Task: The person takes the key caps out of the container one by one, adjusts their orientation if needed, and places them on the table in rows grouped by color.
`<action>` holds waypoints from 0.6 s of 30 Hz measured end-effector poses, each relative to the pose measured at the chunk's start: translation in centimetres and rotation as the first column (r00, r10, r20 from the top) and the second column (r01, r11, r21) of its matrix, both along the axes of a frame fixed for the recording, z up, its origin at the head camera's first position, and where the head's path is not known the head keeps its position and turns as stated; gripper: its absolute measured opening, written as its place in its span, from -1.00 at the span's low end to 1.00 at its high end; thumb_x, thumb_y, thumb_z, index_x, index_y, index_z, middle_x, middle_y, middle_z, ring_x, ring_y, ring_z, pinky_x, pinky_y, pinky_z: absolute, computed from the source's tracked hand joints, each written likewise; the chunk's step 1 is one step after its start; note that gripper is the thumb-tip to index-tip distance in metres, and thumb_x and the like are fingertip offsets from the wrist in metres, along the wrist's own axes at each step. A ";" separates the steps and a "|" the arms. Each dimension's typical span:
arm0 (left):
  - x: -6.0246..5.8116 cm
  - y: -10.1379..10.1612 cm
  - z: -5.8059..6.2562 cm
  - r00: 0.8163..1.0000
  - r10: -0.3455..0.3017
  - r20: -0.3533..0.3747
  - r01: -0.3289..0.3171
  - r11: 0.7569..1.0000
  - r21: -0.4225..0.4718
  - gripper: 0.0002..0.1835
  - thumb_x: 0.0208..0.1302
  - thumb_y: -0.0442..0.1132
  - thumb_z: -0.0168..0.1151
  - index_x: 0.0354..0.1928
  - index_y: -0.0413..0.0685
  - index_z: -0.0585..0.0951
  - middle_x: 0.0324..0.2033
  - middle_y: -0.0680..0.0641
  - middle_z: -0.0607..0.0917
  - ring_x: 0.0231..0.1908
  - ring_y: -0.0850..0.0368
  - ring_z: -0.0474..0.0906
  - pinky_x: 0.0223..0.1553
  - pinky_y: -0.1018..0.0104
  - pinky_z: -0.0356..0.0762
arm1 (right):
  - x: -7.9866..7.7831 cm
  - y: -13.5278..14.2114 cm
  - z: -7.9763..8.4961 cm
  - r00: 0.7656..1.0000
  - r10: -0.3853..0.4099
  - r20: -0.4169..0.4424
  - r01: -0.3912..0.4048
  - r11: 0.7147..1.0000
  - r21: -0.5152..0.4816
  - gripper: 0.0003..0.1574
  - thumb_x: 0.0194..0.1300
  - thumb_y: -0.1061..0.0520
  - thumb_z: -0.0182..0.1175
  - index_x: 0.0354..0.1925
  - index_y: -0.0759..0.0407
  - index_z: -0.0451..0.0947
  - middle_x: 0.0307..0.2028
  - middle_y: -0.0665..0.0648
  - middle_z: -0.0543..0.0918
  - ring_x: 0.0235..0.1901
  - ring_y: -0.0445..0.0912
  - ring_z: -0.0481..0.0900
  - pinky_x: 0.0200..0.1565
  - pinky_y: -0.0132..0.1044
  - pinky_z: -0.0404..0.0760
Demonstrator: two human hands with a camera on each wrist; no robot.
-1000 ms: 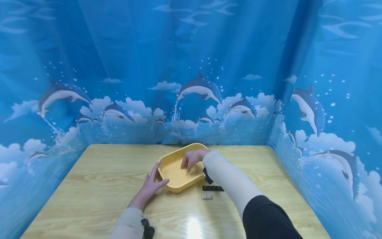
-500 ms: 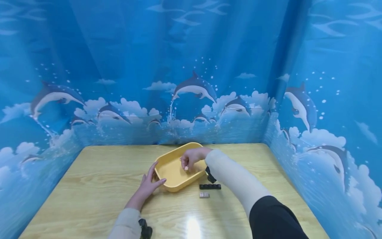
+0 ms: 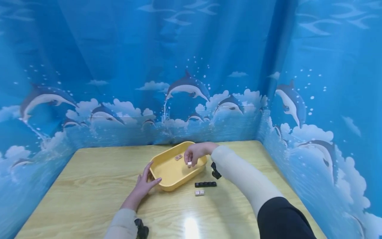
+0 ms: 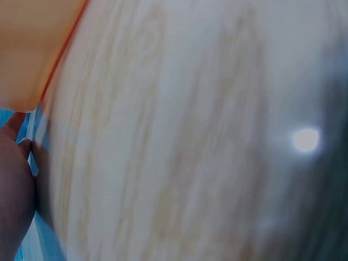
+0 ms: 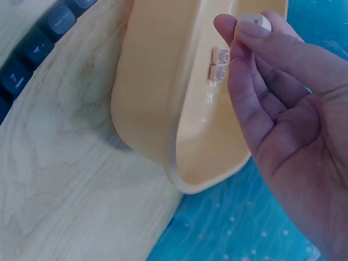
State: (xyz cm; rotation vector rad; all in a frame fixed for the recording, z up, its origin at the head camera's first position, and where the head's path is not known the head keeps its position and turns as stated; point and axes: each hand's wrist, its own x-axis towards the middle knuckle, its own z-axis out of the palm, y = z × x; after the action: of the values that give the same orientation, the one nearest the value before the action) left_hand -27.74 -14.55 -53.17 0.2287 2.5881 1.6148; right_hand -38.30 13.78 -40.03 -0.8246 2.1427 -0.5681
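Observation:
My right hand (image 3: 196, 154) is over the yellow plastic basin (image 3: 168, 174), pinching a small white keycap (image 5: 255, 20) between thumb and fingertips. A dark marking shows on the keycap's top. Two pinkish-brown keycaps (image 3: 178, 157) lie side by side on the basin floor, left of that hand. My left hand (image 3: 142, 186) holds the basin at its near left corner, with the thumb at the front rim and a finger along the left end. Its other fingers are hidden behind the basin wall. In the left wrist view only part of the left hand (image 4: 16, 185) shows, beneath the basin's edge.
On the wood-grain table (image 3: 98, 186), a row of several black keycaps (image 3: 205, 184) sits right of the basin's front side. Just nearer lie two pale keycaps (image 3: 199, 193) in a pair. A blue dolphin-print curtain (image 3: 134, 83) surrounds the table's back and sides.
My right hand has shifted right inside the basin with the white keycap, uncovering the two pinkish-brown ones. The left hand keeps its hold on the corner. The head view has turned slightly right.

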 end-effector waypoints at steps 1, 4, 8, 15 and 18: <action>0.0 0.0 0.0 1.000 -0.001 0.001 0.001 1.000 0.000 -0.02 0.26 -0.02 0.33 0.55 0.17 -0.09 0.42 -0.37 0.14 0.41 -0.33 0.02 0.37 -0.16 -0.64 | 0.1 0.2 0.3 1.000 -0.003 -0.005 0.003 1.000 0.001 -0.77 0.19 0.39 0.30 -0.18 0.20 0.63 -0.26 -0.01 0.74 -0.23 -0.12 0.64 -0.09 -0.12 0.65; 0.0 0.0 0.0 1.000 -0.007 -0.006 0.007 1.000 -0.001 -0.02 0.27 -0.02 0.32 0.55 0.15 -0.09 0.42 -0.37 0.14 0.40 -0.33 0.03 0.37 -0.16 -0.65 | 0.6 0.9 0.9 1.000 -0.012 -0.004 0.012 1.000 -0.021 -0.71 0.20 0.39 0.28 -0.07 0.30 0.61 -0.24 -0.01 0.73 -0.21 -0.11 0.64 -0.08 -0.14 0.66; 0.0 0.0 0.0 0.999 -0.019 -0.031 0.019 1.000 0.010 -0.03 0.28 -0.05 0.31 0.54 0.09 -0.09 0.41 -0.39 0.15 0.40 -0.32 0.06 0.36 -0.19 -0.64 | 1.3 1.9 1.5 0.999 -0.037 0.014 0.038 0.996 -0.084 -0.66 0.20 0.41 0.28 -0.02 0.37 0.59 -0.22 0.04 0.73 -0.20 -0.10 0.66 -0.08 -0.22 0.66; 0.0 0.1 0.1 0.998 -0.024 -0.051 0.026 0.999 0.028 -0.04 0.28 -0.09 0.31 0.54 0.04 -0.08 0.40 -0.42 0.14 0.38 -0.36 0.06 0.35 -0.24 -0.63 | 2.8 4.0 1.4 0.994 -0.109 -0.023 0.105 0.984 -0.143 -0.66 0.22 0.32 0.31 -0.01 0.31 0.62 -0.21 0.01 0.70 -0.19 -0.09 0.65 -0.07 -0.16 0.65; 0.1 0.2 0.2 0.999 -0.023 -0.037 0.024 0.999 0.031 -0.03 0.28 -0.10 0.31 0.54 0.04 -0.09 0.40 -0.42 0.14 0.39 -0.35 0.05 0.35 -0.22 -0.64 | 3.5 4.9 1.0 0.989 -0.149 0.005 0.147 0.972 -0.181 -0.64 0.23 0.33 0.30 0.03 0.27 0.60 -0.22 0.06 0.69 -0.17 -0.01 0.65 -0.04 -0.05 0.65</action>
State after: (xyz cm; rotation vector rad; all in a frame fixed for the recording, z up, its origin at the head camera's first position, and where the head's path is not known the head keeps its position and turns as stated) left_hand -27.69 -14.37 -52.97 0.2932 2.5778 1.6604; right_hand -34.81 18.68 -39.01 -0.7685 2.1958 -0.8483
